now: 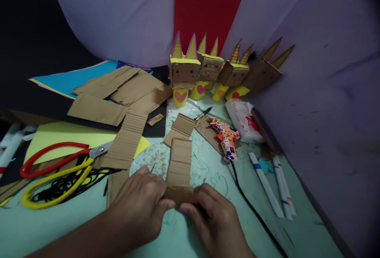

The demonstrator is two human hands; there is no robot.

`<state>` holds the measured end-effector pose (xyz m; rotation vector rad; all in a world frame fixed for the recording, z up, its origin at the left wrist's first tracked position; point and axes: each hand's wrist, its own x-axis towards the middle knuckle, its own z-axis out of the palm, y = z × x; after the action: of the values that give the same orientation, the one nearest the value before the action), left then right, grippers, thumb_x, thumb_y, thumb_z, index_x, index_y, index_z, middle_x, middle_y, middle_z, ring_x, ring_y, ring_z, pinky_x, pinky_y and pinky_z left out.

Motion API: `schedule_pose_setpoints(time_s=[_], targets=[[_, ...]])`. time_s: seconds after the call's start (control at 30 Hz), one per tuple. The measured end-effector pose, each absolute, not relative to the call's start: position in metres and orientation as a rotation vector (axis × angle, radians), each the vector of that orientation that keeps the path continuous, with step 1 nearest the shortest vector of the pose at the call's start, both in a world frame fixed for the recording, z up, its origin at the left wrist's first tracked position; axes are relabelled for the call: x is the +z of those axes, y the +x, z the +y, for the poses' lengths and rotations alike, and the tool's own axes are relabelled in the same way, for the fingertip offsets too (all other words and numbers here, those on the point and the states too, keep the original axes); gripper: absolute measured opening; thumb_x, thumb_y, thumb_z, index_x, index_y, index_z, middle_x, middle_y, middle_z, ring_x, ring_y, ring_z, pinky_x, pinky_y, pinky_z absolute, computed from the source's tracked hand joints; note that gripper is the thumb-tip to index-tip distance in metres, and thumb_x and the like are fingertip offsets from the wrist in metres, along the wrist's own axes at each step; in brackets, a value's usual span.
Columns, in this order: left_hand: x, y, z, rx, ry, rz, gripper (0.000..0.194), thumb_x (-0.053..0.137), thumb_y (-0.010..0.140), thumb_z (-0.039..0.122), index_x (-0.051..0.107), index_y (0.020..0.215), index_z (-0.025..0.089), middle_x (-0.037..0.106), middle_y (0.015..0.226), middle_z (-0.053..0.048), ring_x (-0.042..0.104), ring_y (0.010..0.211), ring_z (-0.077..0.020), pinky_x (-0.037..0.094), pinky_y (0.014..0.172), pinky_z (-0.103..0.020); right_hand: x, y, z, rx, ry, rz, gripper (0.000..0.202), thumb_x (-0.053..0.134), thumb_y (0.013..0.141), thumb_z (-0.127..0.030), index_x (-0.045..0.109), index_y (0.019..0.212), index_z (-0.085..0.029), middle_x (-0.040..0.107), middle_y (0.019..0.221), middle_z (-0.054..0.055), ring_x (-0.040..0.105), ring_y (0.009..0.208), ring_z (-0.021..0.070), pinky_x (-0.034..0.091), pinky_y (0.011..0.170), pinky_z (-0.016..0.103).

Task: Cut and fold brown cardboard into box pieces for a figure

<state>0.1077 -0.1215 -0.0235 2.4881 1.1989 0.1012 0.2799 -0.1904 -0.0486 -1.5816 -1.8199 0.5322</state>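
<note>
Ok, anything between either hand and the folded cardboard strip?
Nothing visible. The left hand and right hand both hold the near end of the cardboard strip. The black cord lies right of them, the scissors left; neither is in between.

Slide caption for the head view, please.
Left hand and right hand grip a creased cardboard strip; horned figures behind.

Your one camera sits on your head, facing forward and down across the green table. It looks from near — your left hand and right hand come in from the bottom edge — and reaches as far as the pale backdrop across the top of the view.
</note>
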Motion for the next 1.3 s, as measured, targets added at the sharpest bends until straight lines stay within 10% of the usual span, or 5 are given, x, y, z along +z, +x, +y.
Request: schedule_pose_setpoints(time_s=[1.3], targets=[[-0.011, 0.104, -0.102, 0.765, 1.492, 1.135, 0.025, 0.051, 0.071, 0.042, 0.053, 0.07, 0.017, 0.047, 0.046, 0.005, 0.04, 0.039, -0.0097, 0.03, 0.041, -0.02, -0.04, 0.279, -0.186, 0.483, -1.532, -1.853, 0.03, 0.055, 0.083, -0.038, 0.062, 0.062, -0.017, 0.057, 0.062, 0.0, 0.052, 0.056, 0.0116, 0.034, 0.051, 0.021]])
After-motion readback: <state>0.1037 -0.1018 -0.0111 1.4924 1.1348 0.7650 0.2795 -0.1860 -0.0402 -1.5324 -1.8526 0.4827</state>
